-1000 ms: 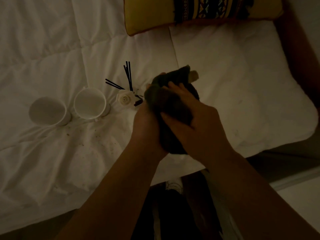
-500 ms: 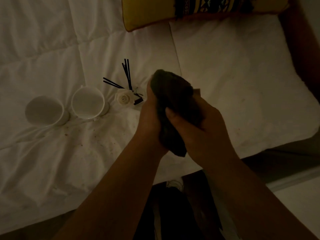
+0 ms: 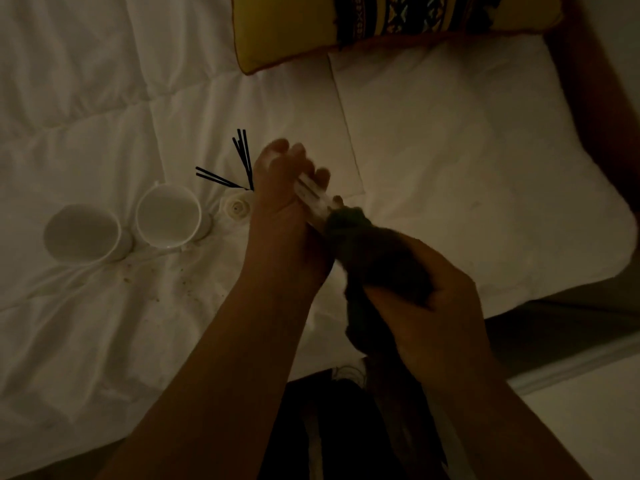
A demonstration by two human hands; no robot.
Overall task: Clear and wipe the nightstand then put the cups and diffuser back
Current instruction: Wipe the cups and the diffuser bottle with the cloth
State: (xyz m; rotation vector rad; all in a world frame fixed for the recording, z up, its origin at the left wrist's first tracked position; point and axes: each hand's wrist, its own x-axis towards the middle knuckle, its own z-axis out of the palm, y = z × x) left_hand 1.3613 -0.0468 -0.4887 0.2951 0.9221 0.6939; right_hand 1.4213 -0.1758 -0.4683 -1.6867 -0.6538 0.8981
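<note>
Two white cups stand side by side on the white bedding, one cup (image 3: 83, 233) at the left and the other cup (image 3: 168, 216) to its right. A small white diffuser (image 3: 236, 208) with black reeds (image 3: 243, 157) sits just right of them, partly behind my left hand (image 3: 282, 216). That hand grips a pale, flat, oblong object (image 3: 311, 197); what it is I cannot tell. My right hand (image 3: 429, 306) clutches a dark cloth (image 3: 377, 258) bunched round the object's lower end.
A yellow patterned cushion (image 3: 381, 26) lies at the top, above a white pillow (image 3: 467, 150). Brown crumbs speckle the bedding (image 3: 145, 282) in front of the cups. The bed's edge runs along the bottom, with pale floor (image 3: 588, 427) at the lower right.
The cloth covered the object in both hands before. My right hand has drawn the cloth down and to the right, baring the pale object's upper part in my left hand.
</note>
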